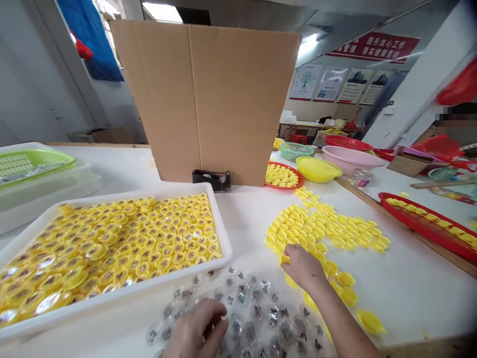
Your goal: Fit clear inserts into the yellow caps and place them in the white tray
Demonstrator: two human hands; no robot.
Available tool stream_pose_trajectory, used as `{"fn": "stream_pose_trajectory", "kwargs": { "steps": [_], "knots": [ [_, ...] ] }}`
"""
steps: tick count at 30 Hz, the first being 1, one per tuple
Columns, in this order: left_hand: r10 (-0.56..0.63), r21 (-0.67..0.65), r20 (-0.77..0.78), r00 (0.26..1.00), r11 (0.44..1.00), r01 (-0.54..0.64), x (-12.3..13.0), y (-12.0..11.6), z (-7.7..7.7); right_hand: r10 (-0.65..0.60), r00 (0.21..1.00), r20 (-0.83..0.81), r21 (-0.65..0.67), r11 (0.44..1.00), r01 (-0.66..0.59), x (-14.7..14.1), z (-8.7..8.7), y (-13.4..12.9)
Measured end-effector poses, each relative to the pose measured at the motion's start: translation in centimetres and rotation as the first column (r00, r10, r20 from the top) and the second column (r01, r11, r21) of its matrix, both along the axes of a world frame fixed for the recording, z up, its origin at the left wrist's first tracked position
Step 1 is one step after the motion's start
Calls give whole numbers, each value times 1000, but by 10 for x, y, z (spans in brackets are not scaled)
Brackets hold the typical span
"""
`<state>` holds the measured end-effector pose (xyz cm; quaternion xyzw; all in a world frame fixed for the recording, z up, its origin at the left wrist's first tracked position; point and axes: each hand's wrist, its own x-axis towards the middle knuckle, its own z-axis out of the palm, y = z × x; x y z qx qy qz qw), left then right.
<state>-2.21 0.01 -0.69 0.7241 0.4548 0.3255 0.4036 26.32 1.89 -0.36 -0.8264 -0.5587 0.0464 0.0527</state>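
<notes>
Past the curled left hand (194, 329), grip unclear, finished-looking pieces (169, 233) fill a tray (224, 242); the right hand (303, 268) pinches a yellow cup (285, 259), many remaining.

tray (219, 223): left | discs (250, 330): front centre | caps (298, 223): right | cardboard panel (231, 99): behind, tape dispenser (211, 179) before it

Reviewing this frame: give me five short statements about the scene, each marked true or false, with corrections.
1. The white tray holds yellow pieces with dark prints. True.
2. Both hands are inside that tray. False: the right hand is at the loose yellow pieces, the left hand by the clear plastic pieces.
3. The black tape dispenser sits in front of the brown cardboard. True.
4. The brown cardboard lies flat. False: it stands upright.
5. The red tray at far right contains yellow pieces. True.
</notes>
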Motion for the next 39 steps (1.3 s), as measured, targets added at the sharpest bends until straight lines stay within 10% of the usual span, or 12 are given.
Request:
{"fn": "stream_pose_trajectory", "kwargs": {
  "steps": [4,8,12,25,39],
  "knots": [
    [40,-296,104,994,955,-7,7,-5,-16,62,995,-77,35,998,-60,-22,17,-6],
    [312,-701,525,792,686,195,23,-4,-17,244,939,-241,100,969,-226,-70,30,-19],
    [492,-759,647,582,485,434,30,-2,-13,383,849,-364,148,924,-353,-111,26,-23],
    [577,-809,576,579,504,302,-5,11,-19,550,810,-203,118,835,-537,-106,-19,26],
    [585,-809,560,586,540,233,-10,10,-16,497,778,-383,172,866,-469,-104,-18,17]
  ]
}}
